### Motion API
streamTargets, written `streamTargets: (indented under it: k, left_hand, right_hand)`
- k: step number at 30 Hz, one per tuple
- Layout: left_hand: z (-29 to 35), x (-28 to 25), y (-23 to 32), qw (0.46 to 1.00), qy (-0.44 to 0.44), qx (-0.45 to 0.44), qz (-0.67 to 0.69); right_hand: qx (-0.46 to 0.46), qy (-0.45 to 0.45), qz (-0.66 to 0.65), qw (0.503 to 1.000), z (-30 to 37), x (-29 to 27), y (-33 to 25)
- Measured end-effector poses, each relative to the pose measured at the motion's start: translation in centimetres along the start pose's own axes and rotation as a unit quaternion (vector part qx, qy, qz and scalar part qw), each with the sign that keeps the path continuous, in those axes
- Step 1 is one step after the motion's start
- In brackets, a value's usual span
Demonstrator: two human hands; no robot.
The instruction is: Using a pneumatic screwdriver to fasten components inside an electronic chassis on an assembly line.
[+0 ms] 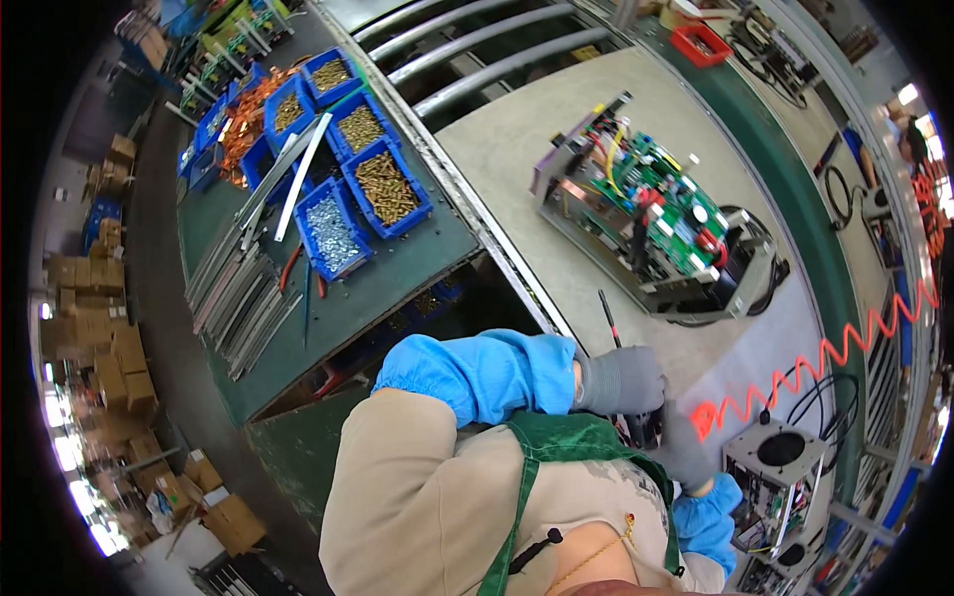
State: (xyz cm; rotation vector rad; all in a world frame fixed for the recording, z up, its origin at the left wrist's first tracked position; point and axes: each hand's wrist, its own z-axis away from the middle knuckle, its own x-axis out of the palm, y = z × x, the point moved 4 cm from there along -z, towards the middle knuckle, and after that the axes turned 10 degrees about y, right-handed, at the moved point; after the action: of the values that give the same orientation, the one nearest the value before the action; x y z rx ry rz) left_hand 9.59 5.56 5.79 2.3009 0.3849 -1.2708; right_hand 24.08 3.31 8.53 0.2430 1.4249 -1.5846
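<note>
My left hand (pixel 624 379), in a grey glove, is closed in front of my chest, its fingers curled out of sight. A thin black rod with a red part (pixel 610 320) points away just beyond it; whether the hand holds it I cannot tell. My right hand (pixel 686 449), also gloved in grey, is closed close beside the left. Between and below the hands shows part of a dark tool (pixel 646 429), mostly hidden. A red coiled hose (pixel 785 382) ends beside my right hand. Ahead on the pale worktop (pixel 507 149) stands a metal-framed unit with a green circuit board (pixel 686 223).
On the left, a green table (pixel 328 328) bears blue bins (pixel 343 270) of screws and brass-coloured fittings, plus grey strips (pixel 238 308). Metal rollers (pixel 487 70) lie beyond. Another boxed unit with a round opening (pixel 780 452) stands right. A red tray (pixel 701 47) sits far right.
</note>
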Motion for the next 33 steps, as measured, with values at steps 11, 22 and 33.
streamTargets:
  k: [11,22,33]
  left_hand:
    - [22.3,-15.4,-19.6,0.765,0.313,-0.513,-0.232]
    - [31.5,-17.7,-27.5,0.697,0.092,-0.603,-0.376]
    - [19.8,-13.4,-19.6,0.561,0.385,-0.514,0.523]
  right_hand:
    - [0.213,-0.190,-0.554,0.782,-5.2,6.5,-1.7]
    - [0.201,-0.177,-0.594,0.758,-8.1,7.9,-6.8]
    - [0.131,-0.176,-0.490,0.844,-10.7,6.5,-11.9]
